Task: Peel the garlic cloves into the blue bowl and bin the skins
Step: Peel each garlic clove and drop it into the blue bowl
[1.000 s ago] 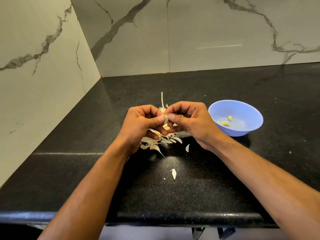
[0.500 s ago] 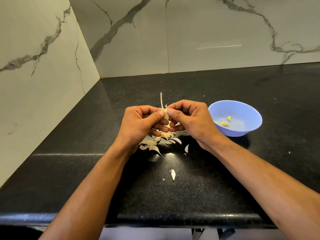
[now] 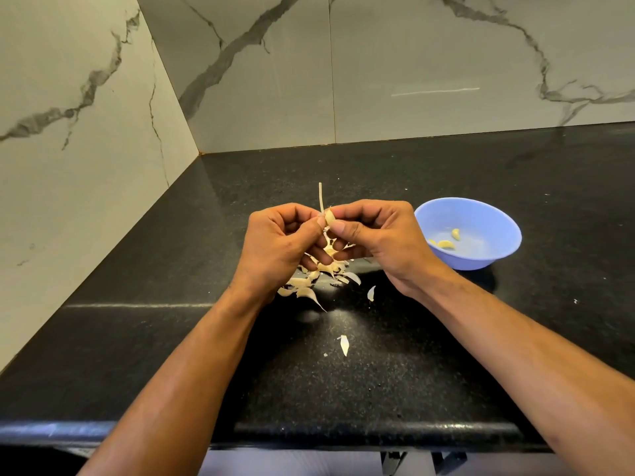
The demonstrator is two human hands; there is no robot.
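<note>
My left hand and my right hand meet above the black counter, fingers curled, both pinching a pale garlic clove between thumbs and fingertips. A thin dry garlic stem sticks up behind the fingers. Below the hands lies a pile of garlic skins. The blue bowl stands just right of my right hand, with a few peeled cloves in it.
Loose skin flakes lie nearer the counter's front edge. Marble walls close the counter at the left and back, forming a corner. No bin is in view.
The hands have turned slightly around the clove, and more of it now shows between the thumbs. The bowl and skins have not moved.
</note>
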